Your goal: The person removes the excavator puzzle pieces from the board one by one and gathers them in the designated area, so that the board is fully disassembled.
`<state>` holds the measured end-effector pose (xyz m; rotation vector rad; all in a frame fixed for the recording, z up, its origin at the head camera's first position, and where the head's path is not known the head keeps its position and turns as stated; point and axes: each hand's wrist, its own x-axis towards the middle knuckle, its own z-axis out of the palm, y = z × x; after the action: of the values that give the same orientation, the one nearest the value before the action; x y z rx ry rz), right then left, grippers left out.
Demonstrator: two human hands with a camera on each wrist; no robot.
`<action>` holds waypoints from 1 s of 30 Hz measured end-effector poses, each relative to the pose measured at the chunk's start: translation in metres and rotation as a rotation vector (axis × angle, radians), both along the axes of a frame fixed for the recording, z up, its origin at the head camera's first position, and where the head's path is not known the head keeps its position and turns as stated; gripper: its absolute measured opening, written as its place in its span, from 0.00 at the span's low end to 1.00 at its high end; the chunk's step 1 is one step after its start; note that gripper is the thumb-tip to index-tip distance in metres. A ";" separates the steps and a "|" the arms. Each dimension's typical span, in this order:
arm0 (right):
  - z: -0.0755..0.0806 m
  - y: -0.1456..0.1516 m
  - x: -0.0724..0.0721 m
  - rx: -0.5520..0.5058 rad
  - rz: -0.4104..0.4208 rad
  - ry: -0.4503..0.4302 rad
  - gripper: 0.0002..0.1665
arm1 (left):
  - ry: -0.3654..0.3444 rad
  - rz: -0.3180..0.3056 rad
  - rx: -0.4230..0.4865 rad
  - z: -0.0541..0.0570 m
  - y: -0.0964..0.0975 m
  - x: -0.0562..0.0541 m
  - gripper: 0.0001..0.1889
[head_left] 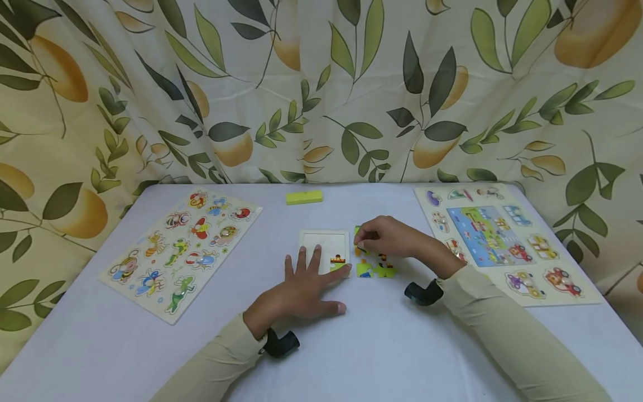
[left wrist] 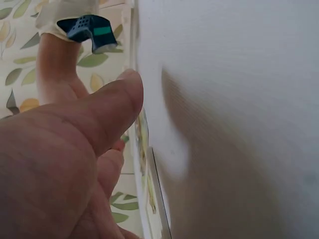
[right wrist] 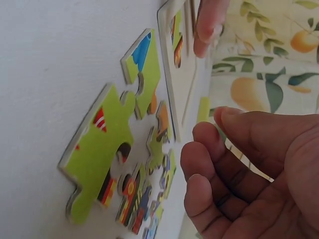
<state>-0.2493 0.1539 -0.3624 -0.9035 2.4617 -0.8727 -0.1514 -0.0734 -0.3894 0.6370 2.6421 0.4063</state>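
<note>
A small white puzzle tray lies at the middle of the table, with a few picture pieces in its lower right corner. My left hand rests with spread fingers over the tray's lower part. To the tray's right, several green jigsaw pieces lie in a loose group; the right wrist view shows green puzzle pieces flat on the cloth. My right hand hovers at the upper pieces, its fingers loosely curled and thumb near the index finger. No piece shows between them.
An insect puzzle board lies at the left, and a larger vehicle-and-toy board at the right, partly behind my right forearm. A yellow-green block sits near the back edge. A patterned curtain hangs behind the table.
</note>
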 end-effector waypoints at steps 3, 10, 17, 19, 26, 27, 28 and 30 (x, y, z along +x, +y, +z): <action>0.000 -0.004 0.000 -0.017 0.003 0.000 0.07 | -0.003 -0.002 0.000 0.001 0.003 0.000 0.40; -0.004 -0.018 -0.001 -0.050 0.008 -0.025 0.08 | -0.018 0.002 -0.063 0.000 0.010 0.000 0.43; -0.007 -0.030 0.000 -0.069 0.017 -0.044 0.09 | -0.025 0.021 -0.147 -0.001 0.013 -0.001 0.42; -0.007 -0.032 0.000 -0.065 0.017 -0.041 0.09 | -0.025 0.020 -0.158 -0.001 0.014 -0.001 0.42; -0.011 -0.036 -0.001 -0.032 0.031 -0.064 0.08 | -0.021 0.014 -0.167 -0.003 0.015 -0.003 0.42; -0.012 -0.037 -0.001 -0.027 0.034 -0.070 0.08 | -0.020 0.013 -0.167 -0.003 0.015 -0.003 0.42; -0.012 -0.038 -0.001 -0.024 0.033 -0.081 0.08 | -0.018 0.013 -0.167 -0.003 0.014 -0.002 0.42; -0.012 -0.039 0.000 -0.019 0.037 -0.097 0.09 | -0.016 0.011 -0.170 -0.003 0.014 -0.002 0.42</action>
<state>-0.2496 0.1145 -0.3746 -0.8892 2.3504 -0.9071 -0.1535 -0.0595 -0.3923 0.5625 2.6304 0.1860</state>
